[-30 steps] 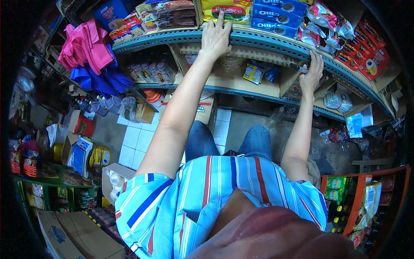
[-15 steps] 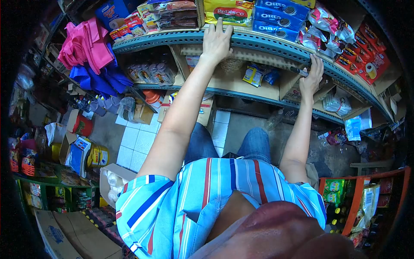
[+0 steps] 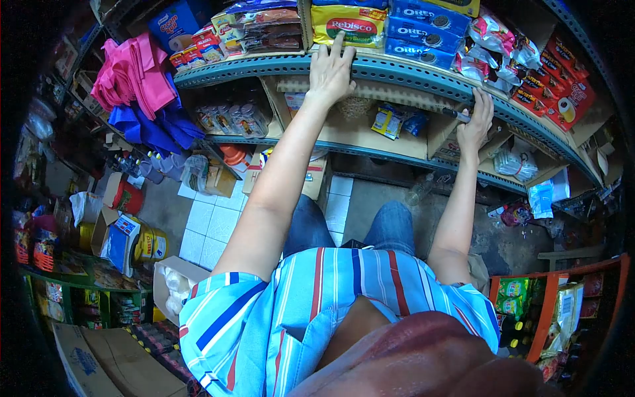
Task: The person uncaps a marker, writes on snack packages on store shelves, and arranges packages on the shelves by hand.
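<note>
My left hand [image 3: 332, 71] rests on the perforated metal shelf edge [image 3: 397, 71], fingers spread, one fingertip reaching the lower part of a yellow Rebisco pack [image 3: 348, 25]. Farther right, my right hand [image 3: 475, 123] lies at the same shelf edge with a dark, pen-like marker [image 3: 455, 115] held at the thumb side. Blue Oreo packs [image 3: 426, 33] are stacked beside the yellow pack. Between the hands, on the shelf below, sits a small yellow and blue packet [image 3: 389, 122].
Pink bags [image 3: 135, 73] hang at the left over blue ones. Red packs [image 3: 562, 86] stand at the upper right. An open carton [image 3: 173, 284] and a yellow bucket [image 3: 152, 243] are on the left, and an orange-framed rack [image 3: 548, 311] at lower right.
The view has shifted slightly. My left hand stays at the shelf edge by the yellow pack, and my right hand stays on the edge with the marker, which now points a little differently.
</note>
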Action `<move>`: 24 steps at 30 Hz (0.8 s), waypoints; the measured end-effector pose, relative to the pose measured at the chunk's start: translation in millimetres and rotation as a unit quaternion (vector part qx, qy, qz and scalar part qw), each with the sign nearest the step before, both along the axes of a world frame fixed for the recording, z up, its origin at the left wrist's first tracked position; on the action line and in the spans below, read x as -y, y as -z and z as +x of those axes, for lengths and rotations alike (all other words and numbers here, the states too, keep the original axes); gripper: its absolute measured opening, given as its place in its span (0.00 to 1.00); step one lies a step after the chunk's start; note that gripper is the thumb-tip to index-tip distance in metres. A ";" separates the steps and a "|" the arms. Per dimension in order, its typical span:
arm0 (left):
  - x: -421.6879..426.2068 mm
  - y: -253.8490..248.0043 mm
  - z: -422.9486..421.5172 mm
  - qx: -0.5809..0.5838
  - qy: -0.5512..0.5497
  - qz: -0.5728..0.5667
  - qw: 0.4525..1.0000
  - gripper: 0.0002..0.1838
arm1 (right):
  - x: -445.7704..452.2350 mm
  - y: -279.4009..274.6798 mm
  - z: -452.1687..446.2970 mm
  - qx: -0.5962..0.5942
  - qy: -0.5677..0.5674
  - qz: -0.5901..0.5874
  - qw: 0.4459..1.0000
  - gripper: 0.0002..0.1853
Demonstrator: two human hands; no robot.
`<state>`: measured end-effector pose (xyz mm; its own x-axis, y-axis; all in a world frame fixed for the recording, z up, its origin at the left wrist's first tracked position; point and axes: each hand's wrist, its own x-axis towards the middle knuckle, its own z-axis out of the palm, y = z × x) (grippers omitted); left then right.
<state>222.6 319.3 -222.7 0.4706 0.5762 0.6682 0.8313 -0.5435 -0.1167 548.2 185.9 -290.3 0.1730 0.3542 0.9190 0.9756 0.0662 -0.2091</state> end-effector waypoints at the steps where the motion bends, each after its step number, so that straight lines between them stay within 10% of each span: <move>1: -0.6 -1.8 -0.1 -0.001 0.000 0.000 1.000 0.43 | -0.2 0.3 0.2 0.000 0.001 0.002 1.000 0.34; 24: 3.8 -2.6 0.0 -0.060 -0.015 -0.041 0.997 0.46 | -0.6 0.5 0.0 -0.006 -0.001 0.002 1.000 0.35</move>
<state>222.6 315.5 -220.1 0.5262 0.6412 0.5586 0.8300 -0.5301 -0.1733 548.3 186.5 -290.7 0.1838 0.3512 0.9181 0.9728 0.0691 -0.2211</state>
